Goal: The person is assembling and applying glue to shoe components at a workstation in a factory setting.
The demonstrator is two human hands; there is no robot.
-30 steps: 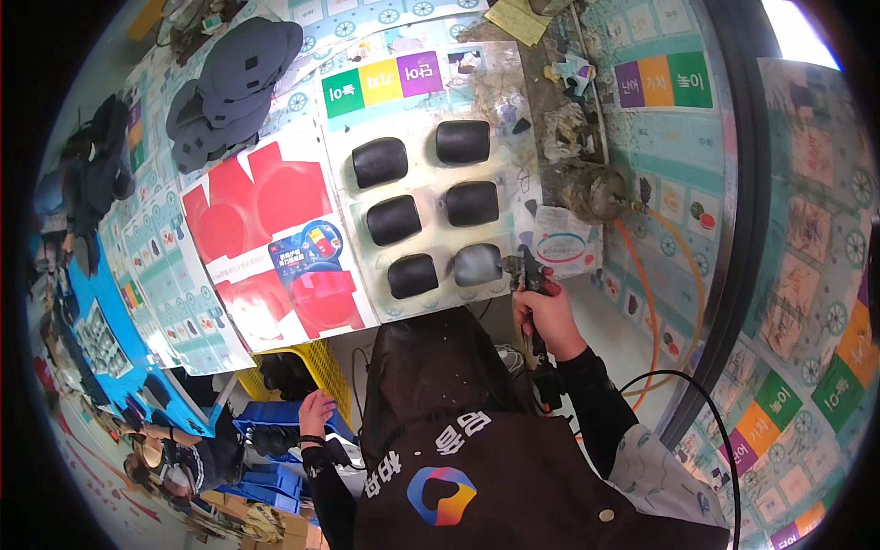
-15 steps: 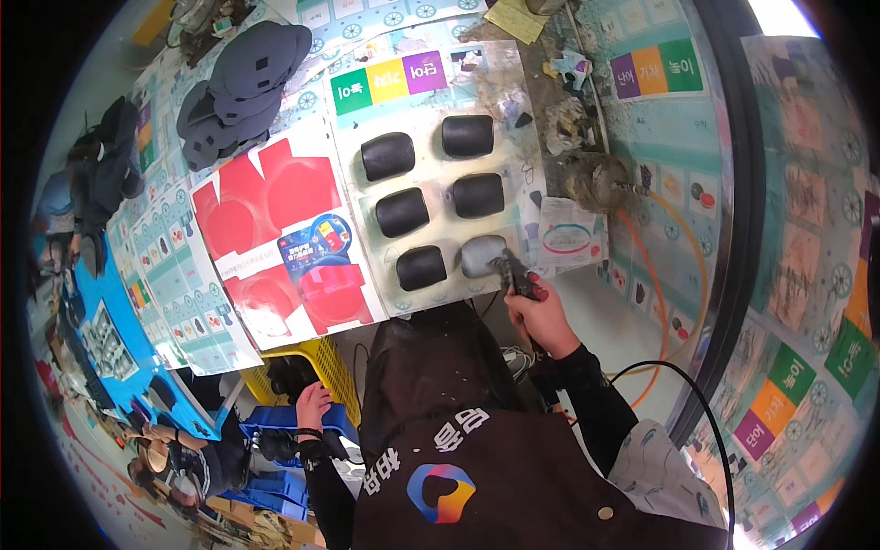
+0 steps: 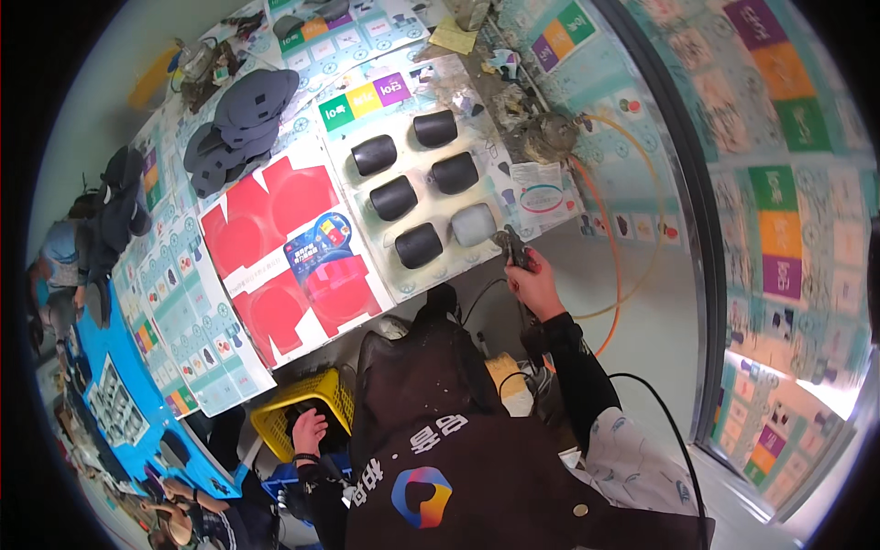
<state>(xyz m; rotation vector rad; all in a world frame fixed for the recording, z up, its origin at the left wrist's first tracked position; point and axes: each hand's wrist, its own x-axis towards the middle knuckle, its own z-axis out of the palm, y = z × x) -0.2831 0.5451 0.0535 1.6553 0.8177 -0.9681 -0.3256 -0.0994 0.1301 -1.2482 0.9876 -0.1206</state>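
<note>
A patterned surface point(image 3: 206, 344) carries a red-and-white sheet point(image 3: 291, 209) at its near edge; below stands a yellow basket point(image 3: 275, 423). At the near edge, toward the right corner, the right hand point(image 3: 539, 286) grips a spray gun point(image 3: 515, 249). The left hand point(image 3: 310, 431), fingers loosely bent, shows against the basket. Five black pieces point(image 3: 393, 198) sit on the surface; a grey piece point(image 3: 473, 225) lies beside the nozzle.
</note>
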